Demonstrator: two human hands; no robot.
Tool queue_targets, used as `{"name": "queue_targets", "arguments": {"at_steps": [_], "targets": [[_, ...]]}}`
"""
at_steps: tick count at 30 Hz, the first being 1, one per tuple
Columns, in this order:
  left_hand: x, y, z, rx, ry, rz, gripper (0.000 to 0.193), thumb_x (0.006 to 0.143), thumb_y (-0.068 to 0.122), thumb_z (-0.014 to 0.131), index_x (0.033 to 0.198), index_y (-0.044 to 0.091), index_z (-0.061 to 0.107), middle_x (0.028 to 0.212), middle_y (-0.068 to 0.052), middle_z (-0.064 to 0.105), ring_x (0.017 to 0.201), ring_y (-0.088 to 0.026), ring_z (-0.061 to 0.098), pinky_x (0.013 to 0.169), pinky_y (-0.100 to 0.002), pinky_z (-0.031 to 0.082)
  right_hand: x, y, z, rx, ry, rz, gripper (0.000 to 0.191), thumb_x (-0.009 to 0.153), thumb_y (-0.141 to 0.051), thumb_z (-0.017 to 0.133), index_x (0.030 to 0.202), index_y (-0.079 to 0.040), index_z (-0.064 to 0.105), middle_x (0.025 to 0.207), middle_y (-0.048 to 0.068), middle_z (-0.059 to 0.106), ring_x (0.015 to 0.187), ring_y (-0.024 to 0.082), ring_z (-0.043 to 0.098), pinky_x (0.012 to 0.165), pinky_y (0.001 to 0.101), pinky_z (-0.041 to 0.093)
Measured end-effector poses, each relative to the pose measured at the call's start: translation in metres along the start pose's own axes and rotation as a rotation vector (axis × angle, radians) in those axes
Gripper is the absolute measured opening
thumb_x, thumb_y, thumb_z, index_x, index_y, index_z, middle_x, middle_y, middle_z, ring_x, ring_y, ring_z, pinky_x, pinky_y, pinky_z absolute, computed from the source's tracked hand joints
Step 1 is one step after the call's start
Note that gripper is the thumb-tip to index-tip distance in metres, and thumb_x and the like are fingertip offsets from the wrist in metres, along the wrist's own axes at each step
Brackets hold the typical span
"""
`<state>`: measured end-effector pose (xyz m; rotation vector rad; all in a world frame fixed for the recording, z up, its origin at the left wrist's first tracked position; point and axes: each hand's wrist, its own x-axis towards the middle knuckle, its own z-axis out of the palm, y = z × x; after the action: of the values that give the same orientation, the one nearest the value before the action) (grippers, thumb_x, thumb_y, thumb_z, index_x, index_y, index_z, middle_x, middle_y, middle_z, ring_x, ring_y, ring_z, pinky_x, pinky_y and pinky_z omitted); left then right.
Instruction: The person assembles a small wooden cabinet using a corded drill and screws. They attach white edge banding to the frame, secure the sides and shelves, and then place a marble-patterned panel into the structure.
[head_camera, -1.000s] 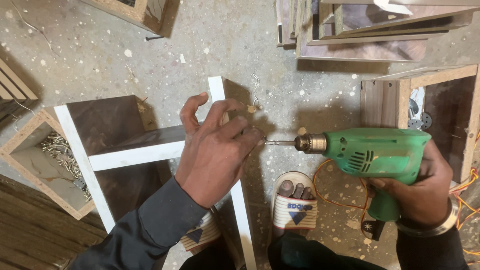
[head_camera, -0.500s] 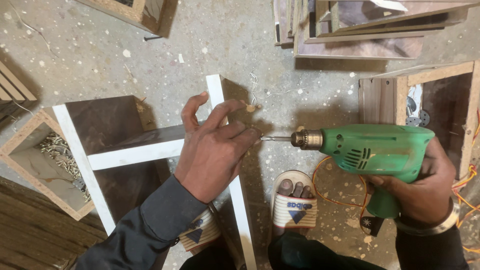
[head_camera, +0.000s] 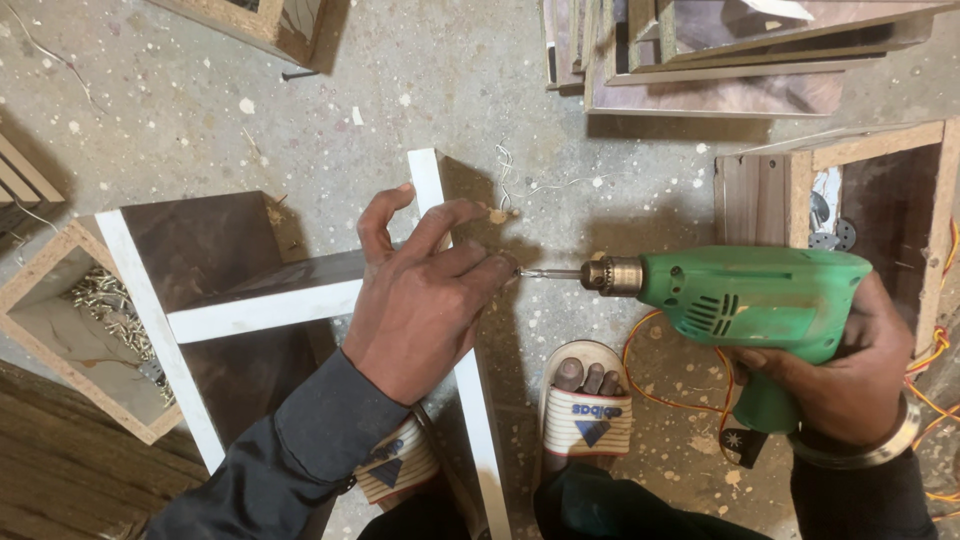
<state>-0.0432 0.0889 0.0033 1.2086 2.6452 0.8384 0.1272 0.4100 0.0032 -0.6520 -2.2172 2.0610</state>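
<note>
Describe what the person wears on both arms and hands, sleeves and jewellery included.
Both hands are bare, with no gloves. The left hand comes out of a long dark grey sleeve with a plain cuff ending at the wrist. The right hand has a dark sleeve too, and a metal bangle sits round that wrist just above the cuff.

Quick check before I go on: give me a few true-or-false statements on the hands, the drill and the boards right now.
1. The right hand holds a green drill. True.
2. The left hand lies flat on the floor. False: it rests on the white-edged board.
3. The drill bit points toward the left hand's fingers. True.
4. The open box at the left holds sawdust only. False: it holds small metal screws.
</note>
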Motion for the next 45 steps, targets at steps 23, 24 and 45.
{"name": "queue_targets", "arguments": {"at_steps": [23,24,45], "targets": [[0.013,-0.001,-0.019,-0.138,-0.147,-0.009,0.023,0.071,0.0,0.07,0.088,0.013,0.078,0.083,-0.002,0.073,0.116,-0.024,0.06,0.109,-0.062,0.02,0.025,-0.026,-0.004,-0.334,-0.045,-0.127,0.053,0.08,0.001,0.074,0.127,0.004,0.049,0.108,0.021,0.071,0.096,0.026,0.076,0.078,0.0368,0.068],[0.015,-0.003,-0.023,-0.152,-0.195,-0.005,0.024,0.068,0.0,0.066,0.085,0.013,0.078,0.082,-0.004,0.073,0.117,-0.026,0.06,0.109,-0.063,0.02,0.028,-0.026,-0.006,-0.316,-0.045,-0.124,0.053,0.08,0.0,0.075,0.127,0.003,0.049,0.108,0.02,0.071,0.098,0.026,0.076,0.078,0.0369,0.068],[0.035,-0.002,-0.035,-0.044,-0.524,0.022,0.045,0.048,0.032,0.063,0.078,0.0,0.075,0.095,-0.016,0.074,0.134,-0.041,0.045,0.107,-0.079,0.014,0.066,0.014,-0.033,-0.383,-0.258,-0.203,0.072,0.065,0.008,0.081,0.131,0.005,0.053,0.117,0.017,0.068,0.107,0.025,0.072,0.093,0.0363,0.064]]}}
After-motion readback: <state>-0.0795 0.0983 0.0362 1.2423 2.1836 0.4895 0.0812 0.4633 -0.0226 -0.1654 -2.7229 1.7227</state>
